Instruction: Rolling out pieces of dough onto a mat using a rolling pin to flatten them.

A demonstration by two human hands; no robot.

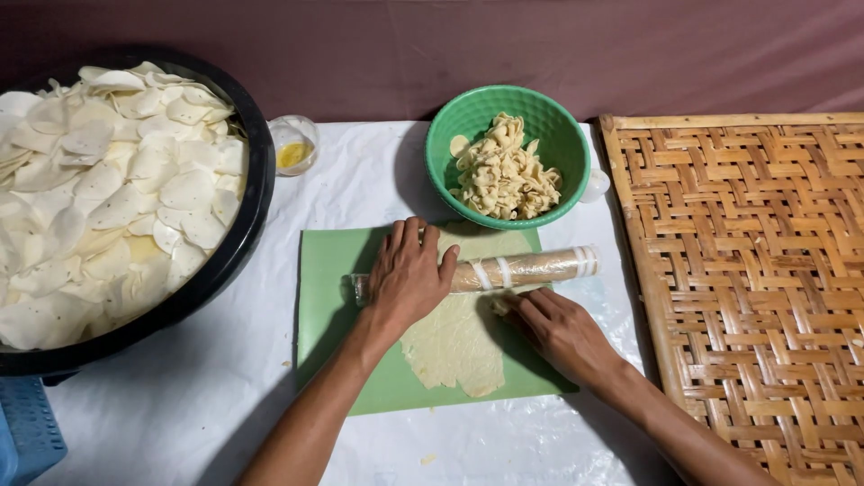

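A thin sheet of pale dough (454,346) lies on a green mat (326,297). Across its far part rests a plastic-wrapped rolling pin (526,269), lying left to right. My left hand (407,277) presses palm down on the pin's left half, fingers pointing away from me. My right hand (558,329) lies flat just below the pin's right half, fingertips touching the dough's right edge beside the pin.
A green bowl (556,126) of folded dough pieces stands behind the mat. A large black basin (245,225) of pale thin slices fills the left. A small cup (293,144) with yellow liquid sits between them. A woven bamboo tray (747,288) lies at right. A white plastic sheet (225,387) covers the surface.
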